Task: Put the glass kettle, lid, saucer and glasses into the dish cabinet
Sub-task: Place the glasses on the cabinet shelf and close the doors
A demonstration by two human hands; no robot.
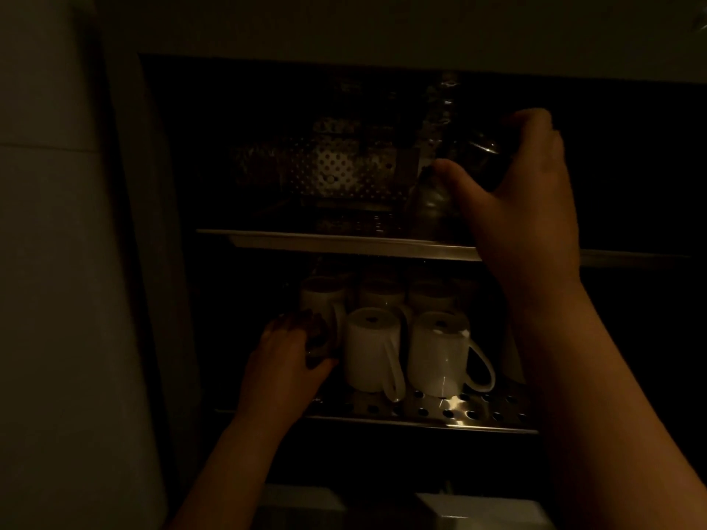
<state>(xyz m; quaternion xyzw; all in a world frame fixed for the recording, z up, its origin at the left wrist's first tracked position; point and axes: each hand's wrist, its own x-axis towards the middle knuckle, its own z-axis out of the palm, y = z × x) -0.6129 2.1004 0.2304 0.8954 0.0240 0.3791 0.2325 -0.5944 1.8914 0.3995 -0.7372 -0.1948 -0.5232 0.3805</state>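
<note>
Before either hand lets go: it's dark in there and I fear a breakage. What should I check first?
1. Right hand grips the glass piece on the upper shelf: ok.
2. Piece fully seated on the shelf: cannot tell.
3. Left hand holds a glass on the lower shelf: ok.
4. Glass clear of the mugs: not ok, right beside one.
5. Light enough to judge: not ok.

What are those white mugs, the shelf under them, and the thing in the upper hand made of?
Mugs: probably glazed ceramic, opaque white and smooth. Shelf: metal, likely stainless steel, perforated with bright reflections. The object in the right hand: seemingly clear glass, see-through with glints; too dark to be sure.
</note>
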